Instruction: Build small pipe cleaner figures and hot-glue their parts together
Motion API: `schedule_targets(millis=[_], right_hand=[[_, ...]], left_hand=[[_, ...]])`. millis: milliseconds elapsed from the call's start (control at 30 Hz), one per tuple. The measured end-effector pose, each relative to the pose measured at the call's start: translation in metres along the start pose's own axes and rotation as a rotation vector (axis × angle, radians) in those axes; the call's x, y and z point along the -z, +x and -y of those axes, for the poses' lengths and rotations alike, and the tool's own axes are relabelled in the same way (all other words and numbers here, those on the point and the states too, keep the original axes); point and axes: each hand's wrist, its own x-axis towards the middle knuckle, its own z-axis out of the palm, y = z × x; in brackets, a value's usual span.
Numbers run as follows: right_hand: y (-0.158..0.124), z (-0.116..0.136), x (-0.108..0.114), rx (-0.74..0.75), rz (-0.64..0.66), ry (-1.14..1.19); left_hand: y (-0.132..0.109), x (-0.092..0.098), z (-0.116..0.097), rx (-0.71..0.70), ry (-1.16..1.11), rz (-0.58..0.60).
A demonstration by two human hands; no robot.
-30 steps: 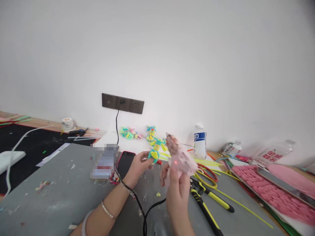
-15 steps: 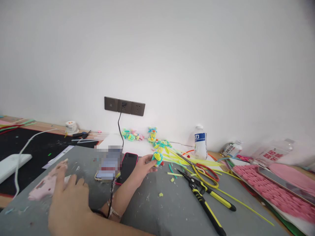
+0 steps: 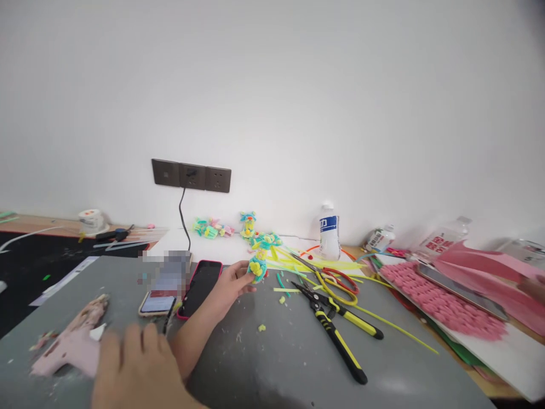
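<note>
My left hand [image 3: 233, 284] pinches a small turquoise and yellow pipe-cleaner piece [image 3: 256, 269] between thumb and fingers above the grey mat. Crossing over my left forearm, my right hand [image 3: 134, 363] lies at the lower left, blurred, its fingers curled at the handle of a pink glue gun [image 3: 70, 346]. The gun rests on its side, nozzle toward the wall, with a white trigger showing. My right fingertips are hidden. Close behind the pinched piece stand a turquoise and yellow pipe-cleaner figure [image 3: 248, 224] and more bits like it.
Yellow-handled pliers [image 3: 336, 329] and scissors [image 3: 334, 284] lie right of my left hand, among yellow stems. Two phones, one black [image 3: 200, 287], lie left of it, with a cable to the wall socket [image 3: 191, 175]. Another person's hand [image 3: 534, 288] touches a pink sheet [image 3: 477, 267].
The view has swung right. My right hand's finger has left the gun's nozzle end, and the hand is now curled at the handle. The pink sheet at right has been lifted.
</note>
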Motion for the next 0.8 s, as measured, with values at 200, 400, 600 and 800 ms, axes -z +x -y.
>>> schedule_targets(millis=[200, 400, 600, 800], right_hand=[[-0.08, -0.072, 0.076, -0.216, -0.297, 0.102], [-0.132, -0.186, 0.103, -0.602, -0.459, 0.104], [-0.13, -0.211, 0.094, -0.552, -0.207, 0.074], [-0.122, -0.212, 0.095, -0.638, -0.114, -0.017]], left_hand=[[0.001, 0.001, 0.001, -0.005, 0.033, -0.053], [0.001, 0.005, 0.001, -0.054, 0.109, -0.058], [-0.003, 0.0, -0.005, -0.049, 0.122, -0.089], [-0.004, -0.001, -0.005, -0.045, 0.128, -0.077]])
